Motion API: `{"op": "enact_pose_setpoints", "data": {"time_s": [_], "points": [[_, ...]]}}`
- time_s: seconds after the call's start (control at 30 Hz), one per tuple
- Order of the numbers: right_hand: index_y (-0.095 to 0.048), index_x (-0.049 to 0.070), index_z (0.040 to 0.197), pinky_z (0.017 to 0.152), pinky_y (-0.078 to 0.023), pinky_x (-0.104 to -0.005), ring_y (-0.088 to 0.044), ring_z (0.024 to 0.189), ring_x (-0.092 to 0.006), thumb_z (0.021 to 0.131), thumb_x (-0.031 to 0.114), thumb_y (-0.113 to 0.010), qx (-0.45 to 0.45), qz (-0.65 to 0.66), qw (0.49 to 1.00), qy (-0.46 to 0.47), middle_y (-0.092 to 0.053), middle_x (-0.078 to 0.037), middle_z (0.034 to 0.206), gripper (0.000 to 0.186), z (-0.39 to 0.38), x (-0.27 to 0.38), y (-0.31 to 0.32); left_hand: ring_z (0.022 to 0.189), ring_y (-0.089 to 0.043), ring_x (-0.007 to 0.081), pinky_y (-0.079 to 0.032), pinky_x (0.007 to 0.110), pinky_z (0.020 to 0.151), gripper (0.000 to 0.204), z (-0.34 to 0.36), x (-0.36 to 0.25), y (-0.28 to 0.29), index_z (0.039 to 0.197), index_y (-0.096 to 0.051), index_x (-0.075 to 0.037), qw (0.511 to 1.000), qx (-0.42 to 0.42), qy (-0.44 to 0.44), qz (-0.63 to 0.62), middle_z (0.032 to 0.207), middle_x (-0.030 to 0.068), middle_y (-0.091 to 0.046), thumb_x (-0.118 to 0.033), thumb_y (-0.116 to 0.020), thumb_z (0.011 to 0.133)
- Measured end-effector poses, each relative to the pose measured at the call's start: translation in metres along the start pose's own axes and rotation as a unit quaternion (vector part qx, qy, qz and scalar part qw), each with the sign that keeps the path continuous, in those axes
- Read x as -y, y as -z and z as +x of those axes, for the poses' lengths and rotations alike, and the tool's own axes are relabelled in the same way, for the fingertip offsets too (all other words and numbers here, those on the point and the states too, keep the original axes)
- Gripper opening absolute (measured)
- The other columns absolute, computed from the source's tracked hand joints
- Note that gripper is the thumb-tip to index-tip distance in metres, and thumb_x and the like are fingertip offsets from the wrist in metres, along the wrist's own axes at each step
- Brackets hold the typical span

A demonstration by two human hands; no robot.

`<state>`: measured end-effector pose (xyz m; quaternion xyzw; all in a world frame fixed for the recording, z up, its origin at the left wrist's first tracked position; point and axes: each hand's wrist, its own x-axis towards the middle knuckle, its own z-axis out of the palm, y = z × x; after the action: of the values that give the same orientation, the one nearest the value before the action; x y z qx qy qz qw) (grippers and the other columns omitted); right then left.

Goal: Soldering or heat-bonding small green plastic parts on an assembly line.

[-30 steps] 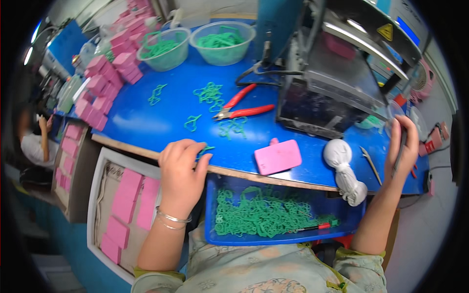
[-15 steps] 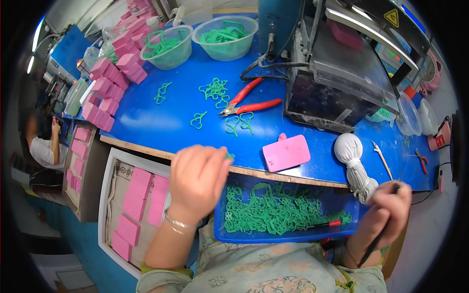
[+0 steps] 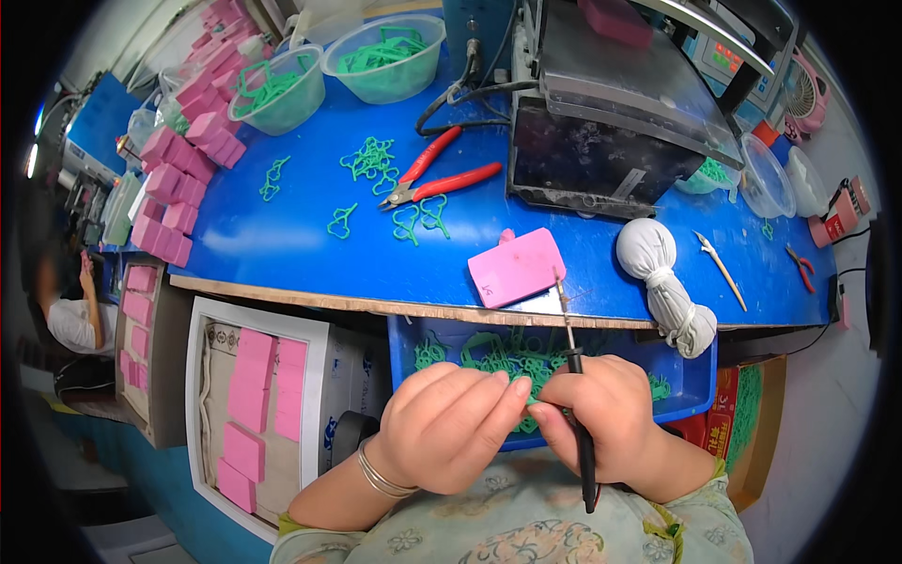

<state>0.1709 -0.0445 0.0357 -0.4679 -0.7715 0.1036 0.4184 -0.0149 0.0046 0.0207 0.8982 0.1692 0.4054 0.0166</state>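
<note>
At the near side of the blue tray (image 3: 693, 371), your left hand (image 3: 446, 425) pinches a small green piece (image 3: 533, 400); your right hand (image 3: 604, 414), close beside it, grips a black-handled tool (image 3: 587, 461). Beyond the tray lies a pink block (image 3: 520, 270); farther, red-handled cutters (image 3: 458, 182).

Display (image 3: 725, 58) shows lit red and green digits. Pink block (image 3: 517, 268) bears dark corner mark; red carton (image 3: 721, 414), yellow characters; white box (image 3: 344, 385), blue print.

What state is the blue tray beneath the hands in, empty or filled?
Not empty: green pieces lie inside the blue tray. The left hand and right hand hide part, so exactly how full, I cannot tell.
</note>
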Motion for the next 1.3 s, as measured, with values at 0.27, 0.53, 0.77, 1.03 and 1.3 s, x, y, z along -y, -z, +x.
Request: {"op": "enact_pose_setpoints", "data": {"time_s": [0.27, 0.53, 0.77, 1.03, 1.3], "points": [[-0.058, 0.007, 0.082, 0.045, -0.037, -0.031, -0.05, 0.049, -0.0209, 0.067, 0.013, -0.074, 0.012, -0.034, 0.999, 0.031, -0.05, -0.005, 0.062, 0.023, 0.002, -0.002, 0.005, 0.089, -0.057, 0.0278, -0.046, 0.036, 0.078, 0.044, -0.001, 0.004, 0.0, 0.106, -0.063, -0.001, 0.912, -0.025, 0.231, -0.338, 0.097, 0.0112, -0.06, -0.017, -0.079, 0.068], [-0.059, 0.007, 0.082, 0.044, -0.036, -0.0303, -0.05, 0.049, -0.0188, 0.066, 0.015, -0.075, 0.001, -0.047, 0.998, 0.05, -0.052, -0.003, 0.062, 0.024, 0.001, -0.004, 0.001, 0.085, -0.058, 0.0256, -0.046, 0.035, 0.075, 0.028, -0.001, 0.007, -0.002, 0.092, -0.067, -0.004, 0.912, -0.025, 0.22, -0.346, 0.09, 0.0076, -0.061, -0.004, -0.077, 0.066], [-0.06, 0.006, 0.083, 0.042, -0.034, -0.0272, -0.05, 0.049, -0.0159, 0.068, 0.015, -0.074, -0.022, -0.048, 0.995, 0.079, -0.053, -0.002, 0.062, 0.022, 0.0, -0.005, 0.0, 0.086, -0.058, 0.026, -0.046, 0.034, 0.076, 0.027, -0.004, 0.007, -0.005, 0.093, -0.067, -0.003, 0.905, -0.026, 0.228, -0.358, 0.089, 0.0081, -0.062, -0.003, -0.076, 0.067], [-0.061, 0.005, 0.085, 0.04, -0.032, -0.0257, -0.052, 0.049, -0.0144, 0.067, 0.016, -0.075, -0.02, -0.043, 0.994, 0.1, -0.054, -0.002, 0.063, 0.025, 0.002, -0.004, 0.001, 0.087, -0.059, 0.0262, -0.046, 0.035, 0.077, 0.024, -0.006, 0.007, -0.008, 0.093, -0.067, -0.002, 0.899, -0.029, 0.234, -0.369, 0.09, 0.0085, -0.062, -0.004, -0.074, 0.07], [-0.061, 0.005, 0.084, 0.041, -0.033, -0.0259, -0.052, 0.049, -0.0143, 0.066, 0.015, -0.076, -0.033, -0.031, 0.995, 0.093, -0.053, -0.002, 0.062, 0.026, 0.001, -0.003, -0.001, 0.089, -0.059, 0.025, -0.045, 0.035, 0.079, 0.027, -0.004, 0.006, -0.009, 0.097, -0.065, -0.003, 0.886, -0.013, 0.237, -0.398, 0.094, 0.0079, -0.061, -0.004, -0.073, 0.071]]}}
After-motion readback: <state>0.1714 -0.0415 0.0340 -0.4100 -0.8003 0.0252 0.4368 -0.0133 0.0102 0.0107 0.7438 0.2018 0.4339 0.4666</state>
